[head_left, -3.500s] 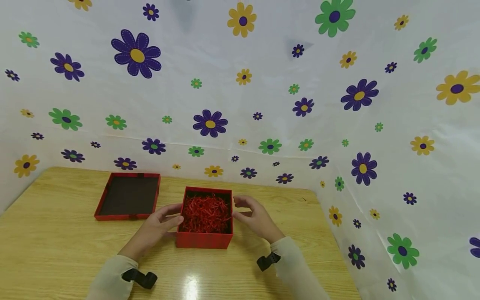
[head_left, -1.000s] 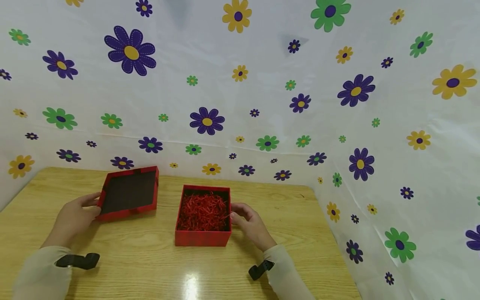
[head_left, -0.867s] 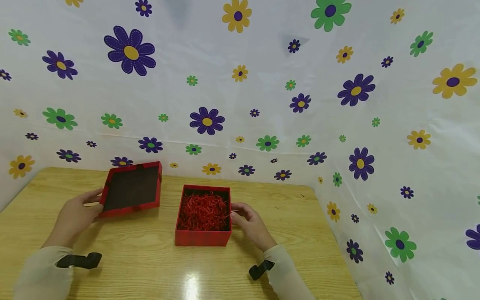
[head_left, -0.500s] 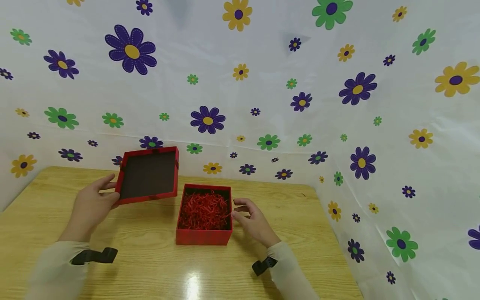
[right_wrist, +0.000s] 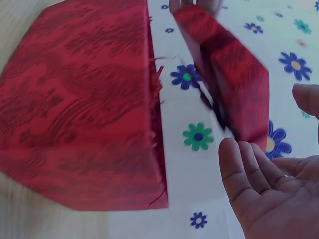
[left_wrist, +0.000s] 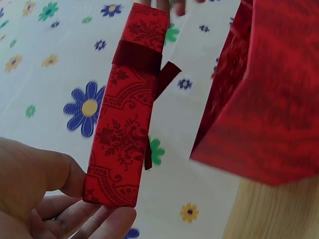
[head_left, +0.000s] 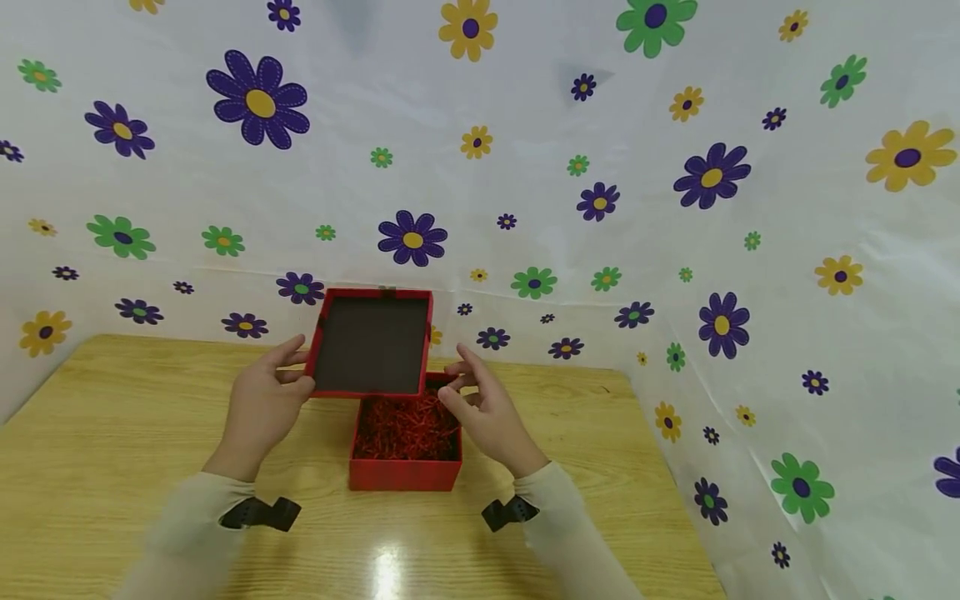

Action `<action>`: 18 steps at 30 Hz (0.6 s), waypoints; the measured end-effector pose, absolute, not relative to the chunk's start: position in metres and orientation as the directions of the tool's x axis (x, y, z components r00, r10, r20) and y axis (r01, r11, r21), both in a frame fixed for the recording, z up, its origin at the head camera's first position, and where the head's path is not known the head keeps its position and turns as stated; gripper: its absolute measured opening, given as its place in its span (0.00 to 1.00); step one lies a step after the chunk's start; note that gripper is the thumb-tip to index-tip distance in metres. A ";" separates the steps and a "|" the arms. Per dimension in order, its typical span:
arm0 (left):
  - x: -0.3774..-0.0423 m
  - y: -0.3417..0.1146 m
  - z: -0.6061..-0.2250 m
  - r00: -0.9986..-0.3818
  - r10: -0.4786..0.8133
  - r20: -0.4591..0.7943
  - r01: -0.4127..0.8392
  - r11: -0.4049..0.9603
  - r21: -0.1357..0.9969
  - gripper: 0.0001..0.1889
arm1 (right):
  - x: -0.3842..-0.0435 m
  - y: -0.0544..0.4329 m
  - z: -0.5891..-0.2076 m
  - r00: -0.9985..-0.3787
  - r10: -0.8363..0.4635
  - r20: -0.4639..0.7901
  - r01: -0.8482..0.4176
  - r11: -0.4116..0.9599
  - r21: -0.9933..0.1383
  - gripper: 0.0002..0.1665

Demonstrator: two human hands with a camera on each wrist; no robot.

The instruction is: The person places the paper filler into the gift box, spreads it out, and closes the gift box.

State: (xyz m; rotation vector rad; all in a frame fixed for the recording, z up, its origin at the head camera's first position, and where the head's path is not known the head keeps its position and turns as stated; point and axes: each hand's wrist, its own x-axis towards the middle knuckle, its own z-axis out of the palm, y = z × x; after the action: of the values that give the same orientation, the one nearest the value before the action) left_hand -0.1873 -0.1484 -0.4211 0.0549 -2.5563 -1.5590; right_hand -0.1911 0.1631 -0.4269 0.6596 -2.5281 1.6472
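Note:
A red patterned box lid (head_left: 371,346) with a dark inside is up off the table, tilted with its inside facing me. My left hand (head_left: 258,408) pinches its left edge between thumb and fingers. Below it stands a red box (head_left: 405,475) full of red shredded paper (head_left: 408,429), its back part hidden behind the lid. My right hand (head_left: 487,408) is near the lid's lower right corner, fingers loosely spread. In the right wrist view the right fingertips (right_wrist: 232,149) are right at the lid's side. A dark red ribbon (left_wrist: 137,57) wraps the lid in the left wrist view.
A wooden table (head_left: 135,433) bears the box. White sheeting (head_left: 525,83) with coloured flowers rises behind the table and along its right side. Each wrist wears a black strap with a small device (head_left: 262,513).
My left hand left the box's side, took the lid from the table at left, lifted it and carried it right over the box. My right hand left the box's right side and moved up toward the lid.

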 end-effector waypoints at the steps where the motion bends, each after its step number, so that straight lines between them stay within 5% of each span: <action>1: -0.187 -0.143 -0.421 -0.989 -0.098 0.109 0.052 0.459 0.887 0.33 | -0.191 0.162 -0.425 -0.903 -0.326 0.280 -0.390 0.349 -0.852 0.40; 12: -0.173 -0.102 -0.429 -0.992 0.056 0.112 0.125 0.438 0.890 0.37 | -0.189 0.164 -0.421 -0.965 -0.157 0.212 -0.260 0.421 -0.869 0.32; 18: -0.171 -0.093 -0.435 -0.987 0.104 0.119 0.147 0.318 0.937 0.41 | -0.189 0.167 -0.425 -0.935 -0.195 0.295 -0.353 0.458 -0.816 0.37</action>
State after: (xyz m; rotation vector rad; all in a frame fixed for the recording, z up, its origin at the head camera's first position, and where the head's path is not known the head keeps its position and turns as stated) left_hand -0.1706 -0.0932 -0.4349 -0.2399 -2.5206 -1.7968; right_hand -0.1886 0.1675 -0.4247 0.4814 -2.5431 1.4806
